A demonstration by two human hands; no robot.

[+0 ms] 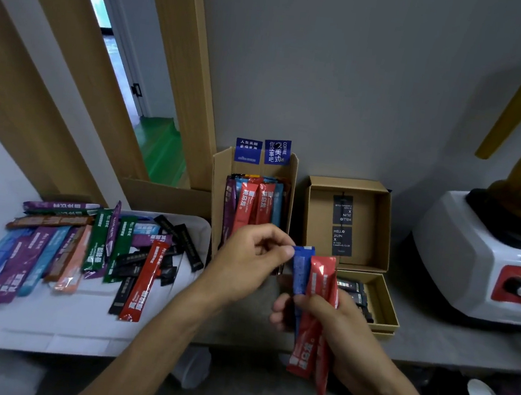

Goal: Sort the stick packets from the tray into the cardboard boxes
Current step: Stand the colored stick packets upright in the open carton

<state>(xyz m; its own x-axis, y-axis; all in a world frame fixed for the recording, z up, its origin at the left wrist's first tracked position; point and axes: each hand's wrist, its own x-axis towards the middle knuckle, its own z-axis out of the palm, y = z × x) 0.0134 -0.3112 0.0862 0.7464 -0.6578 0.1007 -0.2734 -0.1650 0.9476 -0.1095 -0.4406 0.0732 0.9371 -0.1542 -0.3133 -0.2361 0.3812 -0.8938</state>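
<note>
Stick packets [317,301] are gripped by the right hand [329,322], the left hand [246,254] pinching the blue packet [300,273] at its top; recommend drawing it straight out, red ones kept clamped.

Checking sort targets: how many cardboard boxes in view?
3: tall box at the wall, square box right of it, shallow box nearer. Cardboard behind the tray may be another.

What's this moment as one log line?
left hand: pinches blue stick packet; right hand: grips red stick packets; white tray: holds packets; tall cardboard box: part-filled
</note>
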